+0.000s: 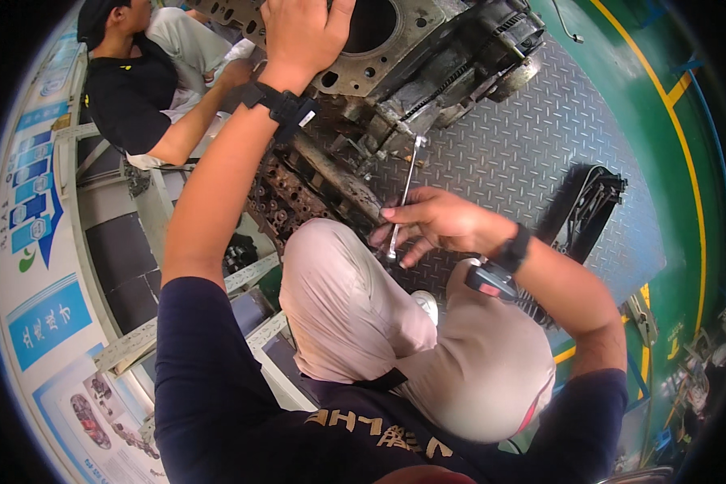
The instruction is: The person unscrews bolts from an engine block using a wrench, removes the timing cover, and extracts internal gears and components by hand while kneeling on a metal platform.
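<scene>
Left hand (308, 36) open, palm down on the top face of the engine block (349, 78) at the top centre of the frame; fingertips run past the upper edge. Right hand (452, 222), centre, has a slim metal wrench (408, 179) pinched between thumb and loosely curled fingers, some blurred. Wrench slants upward, far end at the block's lower edge; whether it sits on a fastener, cannot tell. Progress, as judged: part-way through. Block's top is uncovered, a round bore (371, 22) exposed, yet a grimy assembly (452, 77) remains fixed along its right side, so work there looks unfinished; loosening or tightening cannot be told. Left of the wrench, rusty engine parts (284, 194) lie below the block, beside the wearer's knee. Right of centre, a dark tool case (585, 211) rests on the treadplate (573, 113). Farther out: a co-worker (129, 97) seated upper left, printed wall panels (50, 321) down the left side, green floor (633, 60) with yellow lines at right.
</scene>
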Available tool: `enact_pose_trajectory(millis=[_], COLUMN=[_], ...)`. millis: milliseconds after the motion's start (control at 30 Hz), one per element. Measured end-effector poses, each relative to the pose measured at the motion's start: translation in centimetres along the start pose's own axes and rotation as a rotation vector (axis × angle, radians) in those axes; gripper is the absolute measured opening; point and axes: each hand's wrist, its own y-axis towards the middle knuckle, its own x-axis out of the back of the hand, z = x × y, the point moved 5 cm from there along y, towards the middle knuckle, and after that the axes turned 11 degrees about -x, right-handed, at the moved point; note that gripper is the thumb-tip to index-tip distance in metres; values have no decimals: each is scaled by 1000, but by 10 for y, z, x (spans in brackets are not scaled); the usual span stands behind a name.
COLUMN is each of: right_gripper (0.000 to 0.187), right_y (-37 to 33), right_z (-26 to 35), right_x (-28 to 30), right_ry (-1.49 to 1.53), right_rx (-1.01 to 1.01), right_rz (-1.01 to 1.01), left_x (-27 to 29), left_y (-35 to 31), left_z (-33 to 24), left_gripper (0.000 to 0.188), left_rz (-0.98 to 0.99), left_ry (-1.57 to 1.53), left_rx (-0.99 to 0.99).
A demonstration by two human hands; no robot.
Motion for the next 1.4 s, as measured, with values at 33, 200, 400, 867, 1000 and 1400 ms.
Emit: enact_pose_trajectory(millis=[33,200,400,867,1000,1400], right_gripper=[35,40,42,45,38,43], right_y=[24,30,-84,-52,33,-105], right_z=[-6,36,108,38,0,113], right_x=[10,114,99,-19,6,105], right_ry=[-98,-1098,-1626,89,-84,-1135], right_rx=[46,343,404,-143,218,242], right_rz=[-76,-825,-1069,53,-46,-765], left_x=[1,-16,2,11,-32,0], left_y=[-4,-18,-7,-7,-20,-3], left_z=[4,34,7,11,38,7], left_gripper=[33,36,33,33,34,31], left_rz=[-4,-139,0,24,64,-5], left_ry=[6,117,0,27,134,13], left_rx=[-2,-140,8,-2,-200,-35])
